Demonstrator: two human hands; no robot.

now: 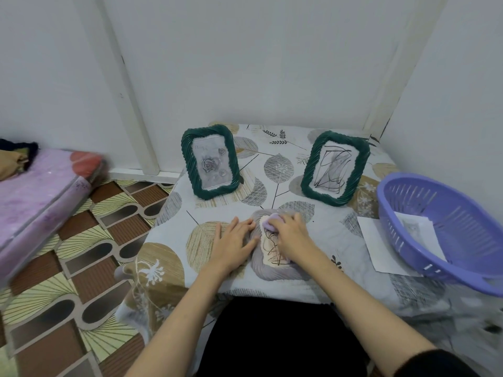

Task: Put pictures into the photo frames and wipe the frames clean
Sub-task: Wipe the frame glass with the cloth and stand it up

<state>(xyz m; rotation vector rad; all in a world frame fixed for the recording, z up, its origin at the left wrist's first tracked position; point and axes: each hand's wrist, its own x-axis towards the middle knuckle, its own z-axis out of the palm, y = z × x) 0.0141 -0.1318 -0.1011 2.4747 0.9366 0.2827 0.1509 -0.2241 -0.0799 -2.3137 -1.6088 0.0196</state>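
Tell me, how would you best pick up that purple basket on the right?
Take the purple basket by its thick rim at the near edge, coming from above with the right hand. The rim sticks out like a lip, so fingers can likely curl under it, and the slotted walls slope and would be harder to pinch. It sits on sheets of paper, so lift straight up.

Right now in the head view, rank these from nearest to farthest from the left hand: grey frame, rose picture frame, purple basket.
From the left hand:
1. Grey frame, lying flat, touching it on the right.
2. Rose picture frame, standing behind it.
3. Purple basket, at the far right edge.
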